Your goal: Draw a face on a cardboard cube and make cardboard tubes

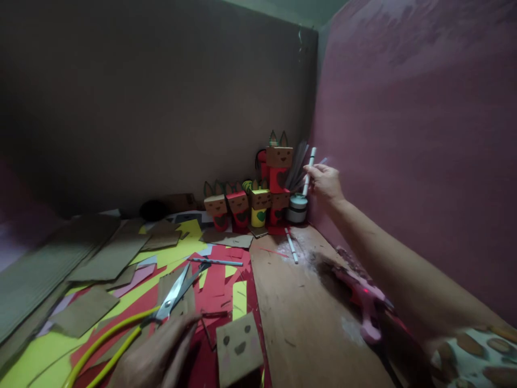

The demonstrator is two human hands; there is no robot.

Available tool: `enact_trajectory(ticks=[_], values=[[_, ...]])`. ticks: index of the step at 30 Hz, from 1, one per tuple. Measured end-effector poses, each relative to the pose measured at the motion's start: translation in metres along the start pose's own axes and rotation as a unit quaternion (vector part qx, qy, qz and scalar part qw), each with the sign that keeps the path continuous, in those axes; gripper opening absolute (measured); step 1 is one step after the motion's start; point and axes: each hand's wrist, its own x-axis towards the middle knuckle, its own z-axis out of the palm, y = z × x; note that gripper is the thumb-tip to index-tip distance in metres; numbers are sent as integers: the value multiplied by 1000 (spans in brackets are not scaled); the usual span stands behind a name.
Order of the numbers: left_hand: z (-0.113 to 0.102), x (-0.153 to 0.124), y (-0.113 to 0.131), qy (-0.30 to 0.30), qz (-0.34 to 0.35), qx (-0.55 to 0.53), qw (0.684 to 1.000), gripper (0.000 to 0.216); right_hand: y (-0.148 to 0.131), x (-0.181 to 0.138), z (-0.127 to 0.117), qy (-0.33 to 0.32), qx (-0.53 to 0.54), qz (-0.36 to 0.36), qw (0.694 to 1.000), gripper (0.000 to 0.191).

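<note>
At three o'clock, right hand (323,182): the fingers grip one white marker (312,157), nearly upright, its top leaning toward one o'clock. Held this way, its low end points down at the jar (298,215). I cannot tell if they touch.
Jar: one, blue-grey, in the corner, maybe so it stays out of the way.
Left hand (159,350): at seven o'clock, near the scissors (166,308). It is blurry, so I cannot tell if its fingers hold anything.
Scissors: one pair, yellow handles, blades apart, on the paper (188,231). They seem to lie there for easy reach.
Box head (240,347): one, at six o'clock, with two eyes and one mouth.
Box figures (258,215): I count five, near the middle. Four stand in a row; one seems to sit on top of the last, maybe to save room.
Other marker (291,247): one, at five o'clock, flat on the tabletop (299,328).
Glue gun (365,302): one, pink, at four o'clock, red light on, perhaps put there to be off the paper.
</note>
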Motion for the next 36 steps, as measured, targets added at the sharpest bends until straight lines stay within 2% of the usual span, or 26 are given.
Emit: enact_trajectory(ticks=[3,5,7,9,13,16,18,20,22,24,25,29,32,36], values=[[-9,10,12,25,10,3,1000,26,-23,-27,-11,-42,84,25,995,26],[-13,14,18,36,-16,8,999,27,-36,-52,-19,-122,225,68,964,32],[-18,16,23,23,-61,-2,998,24,-45,-83,-27,-229,314,115,914,23],[-23,18,29,7,-102,-40,994,24,-51,-118,-34,-304,379,170,858,20],[-35,26,48,36,-120,-152,980,40,-51,-192,-46,-375,471,250,759,24],[-38,31,72,3,-44,-140,989,47,-44,-239,-46,-426,535,293,667,36],[-38,30,87,-27,28,-88,995,37,-39,-262,-44,-427,562,308,638,38],[-37,27,99,-49,85,-64,993,22,-34,-279,-42,-423,553,310,648,31],[-37,22,107,-63,114,-68,989,14,-29,-292,-41,-410,510,292,697,22],[-36,14,114,-69,119,-89,986,17,-24,-303,-41,-401,456,268,748,16],[-36,9,117,-78,117,-106,984,18,-22,-308,-42,-403,440,261,758,16],[-37,-8,128,-135,84,-183,970,23,-16,-324,-53,-418,444,280,741,36],[-45,-8,135,-188,52,-242,950,27,-18,-332,-61,-418,435,304,737,38],[-66,4,140,-213,81,-258,939,28,-27,-331,-72,-429,441,332,715,39]])
